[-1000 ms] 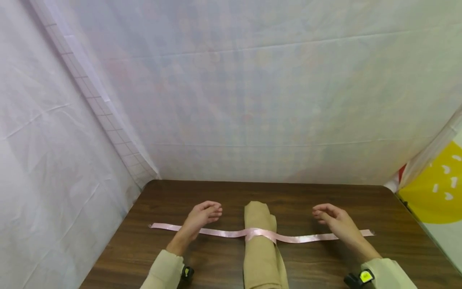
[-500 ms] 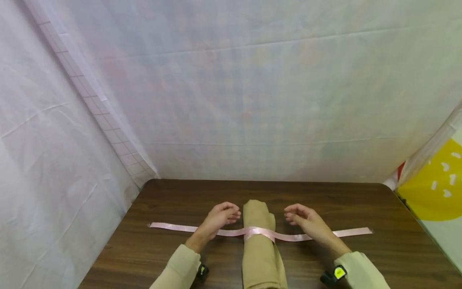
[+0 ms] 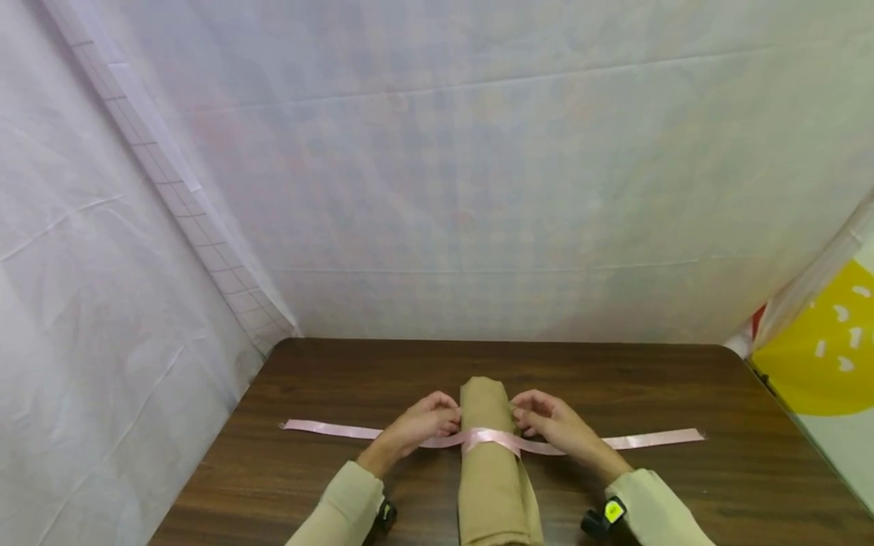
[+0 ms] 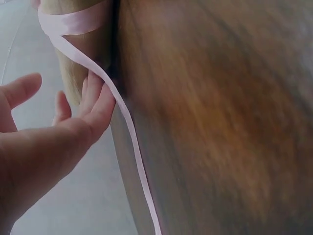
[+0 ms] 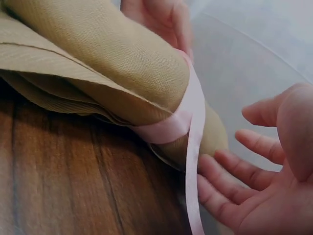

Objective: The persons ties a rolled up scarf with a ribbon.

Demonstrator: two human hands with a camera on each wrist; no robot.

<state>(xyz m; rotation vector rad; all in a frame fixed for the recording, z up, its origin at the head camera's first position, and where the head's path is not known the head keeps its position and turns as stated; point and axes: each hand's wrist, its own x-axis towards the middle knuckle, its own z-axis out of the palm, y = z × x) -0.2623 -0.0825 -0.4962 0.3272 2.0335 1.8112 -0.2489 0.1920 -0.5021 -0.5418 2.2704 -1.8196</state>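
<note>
A tan roll of folded cloth (image 3: 492,493) lies lengthwise on the wooden table, with a pink satin ribbon (image 3: 488,436) wrapped round its middle. The ribbon's two tails stretch out to the left and right. My left hand (image 3: 425,426) is at the roll's left side, fingertips right by the cloth and the ribbon; its thumb stands apart in the left wrist view. On the other side, my right hand (image 3: 551,422) has its fingers spread and relaxed. In the right wrist view, its fingertips are close to the ribbon tail (image 5: 194,166) and the cloth. Neither hand grips anything.
The dark brown table (image 3: 683,387) has rounded far corners. White sheeting (image 3: 478,189) hangs behind it and on the left. A yellow patterned panel (image 3: 819,364) shows beyond the right edge. Each wrist wears a small black camera (image 3: 604,517).
Both hands have moved inward, from above the ribbon's tails to the two sides of the cloth roll. The roll and ribbon stay in place.
</note>
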